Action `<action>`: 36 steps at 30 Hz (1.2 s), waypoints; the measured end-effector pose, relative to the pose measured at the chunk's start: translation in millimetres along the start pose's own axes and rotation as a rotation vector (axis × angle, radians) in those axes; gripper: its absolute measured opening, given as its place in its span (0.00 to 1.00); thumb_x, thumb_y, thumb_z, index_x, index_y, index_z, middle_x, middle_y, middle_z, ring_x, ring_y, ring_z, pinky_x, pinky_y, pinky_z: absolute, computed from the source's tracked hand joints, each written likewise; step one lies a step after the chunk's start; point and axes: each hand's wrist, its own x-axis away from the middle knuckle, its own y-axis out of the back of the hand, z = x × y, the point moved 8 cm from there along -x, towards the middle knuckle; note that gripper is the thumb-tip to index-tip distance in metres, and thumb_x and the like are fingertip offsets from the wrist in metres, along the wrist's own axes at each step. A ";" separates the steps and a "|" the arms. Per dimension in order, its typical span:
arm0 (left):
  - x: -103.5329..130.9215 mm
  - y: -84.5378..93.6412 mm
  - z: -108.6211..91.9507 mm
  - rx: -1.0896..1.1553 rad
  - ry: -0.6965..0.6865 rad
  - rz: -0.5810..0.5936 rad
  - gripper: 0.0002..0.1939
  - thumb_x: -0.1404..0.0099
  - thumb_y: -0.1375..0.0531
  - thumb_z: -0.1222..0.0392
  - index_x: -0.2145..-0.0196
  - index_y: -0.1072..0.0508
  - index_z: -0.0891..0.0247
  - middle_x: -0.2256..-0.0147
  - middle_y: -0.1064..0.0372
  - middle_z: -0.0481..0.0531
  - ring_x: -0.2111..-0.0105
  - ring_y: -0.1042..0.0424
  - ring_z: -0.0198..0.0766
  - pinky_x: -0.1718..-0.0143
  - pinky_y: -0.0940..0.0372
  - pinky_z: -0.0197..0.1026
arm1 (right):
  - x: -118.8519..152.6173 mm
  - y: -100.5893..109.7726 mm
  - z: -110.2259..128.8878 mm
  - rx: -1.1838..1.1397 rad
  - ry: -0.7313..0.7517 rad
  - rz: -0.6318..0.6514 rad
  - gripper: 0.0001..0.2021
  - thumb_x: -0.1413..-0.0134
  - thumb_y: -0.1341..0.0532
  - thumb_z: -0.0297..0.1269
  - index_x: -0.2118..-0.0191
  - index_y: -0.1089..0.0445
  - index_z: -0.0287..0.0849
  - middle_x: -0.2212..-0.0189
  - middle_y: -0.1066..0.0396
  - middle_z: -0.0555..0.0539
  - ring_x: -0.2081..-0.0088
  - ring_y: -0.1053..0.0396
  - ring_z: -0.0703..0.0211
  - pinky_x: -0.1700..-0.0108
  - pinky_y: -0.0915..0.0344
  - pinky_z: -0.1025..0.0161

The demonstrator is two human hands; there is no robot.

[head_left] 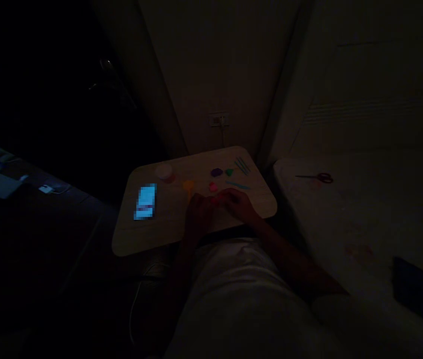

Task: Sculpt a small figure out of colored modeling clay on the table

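Note:
In the dim head view, my left hand [198,214] and my right hand [237,202] meet over the near edge of a small table. Their fingers are closed around a small reddish-pink piece of modelling clay [215,200], mostly covered by the fingers. Just beyond them lies a brighter pink clay lump [212,187]. Farther back are a purple lump [216,172] and a green lump [229,172]. A light blue stick-like tool [238,185] lies beyond my right hand. An orange piece with a narrow stem [188,186] is near my left hand.
On the pale table [166,229] are a lit phone [146,202], a tub with a whitish lid [164,173] and several thin sticks [242,166]. To the right, scissors [319,177] and a dark flat object [411,287] lie on a pale surface. A wall socket [219,119] holds a plug.

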 end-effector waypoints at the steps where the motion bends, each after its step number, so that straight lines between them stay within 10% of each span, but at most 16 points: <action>1: 0.3 -0.7 0.2 -0.011 -0.002 0.006 0.17 0.22 0.49 0.51 0.53 0.23 0.61 0.61 0.33 0.55 0.60 0.31 0.42 0.54 0.32 0.46 | 0.2 -0.6 0.4 0.002 0.002 0.008 0.15 0.44 0.32 0.46 0.55 0.21 0.44 0.62 0.19 0.46 0.64 0.25 0.56 0.61 0.30 0.60; 36: 1.4 -2.1 -2.9 0.051 -0.043 0.020 0.13 0.24 0.44 0.54 0.53 0.24 0.62 0.60 0.32 0.56 0.58 0.31 0.44 0.54 0.32 0.47 | 0.7 -3.5 0.4 0.038 -0.046 0.058 0.14 0.49 0.28 0.48 0.63 0.20 0.43 0.66 0.19 0.46 0.65 0.24 0.56 0.61 0.29 0.61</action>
